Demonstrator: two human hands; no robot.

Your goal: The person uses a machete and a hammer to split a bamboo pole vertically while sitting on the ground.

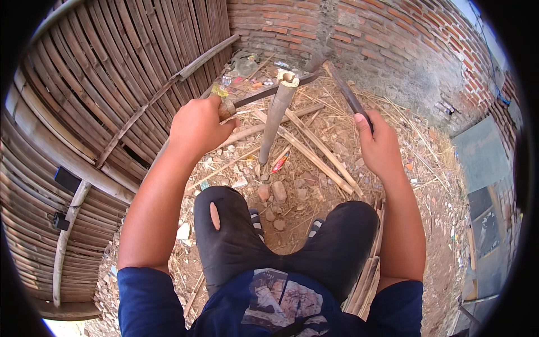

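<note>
My left hand point(199, 126) is closed round the wooden handle of a machete point(255, 99), whose dark blade points to the right. That blade crosses a standing bamboo pole point(274, 118) just below its pale, hollow top; whether it cuts into the pole I cannot tell. My right hand point(379, 137) grips the dark shaft of a hammer-like tool point(349, 95), raised to the right of the pole. Its upper end is pale, and a blurred dark shape beside it may be its head. The foot of the pole rests on the ground in front of my knees.
Split bamboo strips point(323, 149) lie crossed beyond my knees, among stones point(279, 192), straw and litter. More strips point(366, 286) lie by my right thigh. A bamboo slat wall point(112, 73) stands at left, a brick wall point(387, 42) at the back, a grey panel point(480, 154) at right.
</note>
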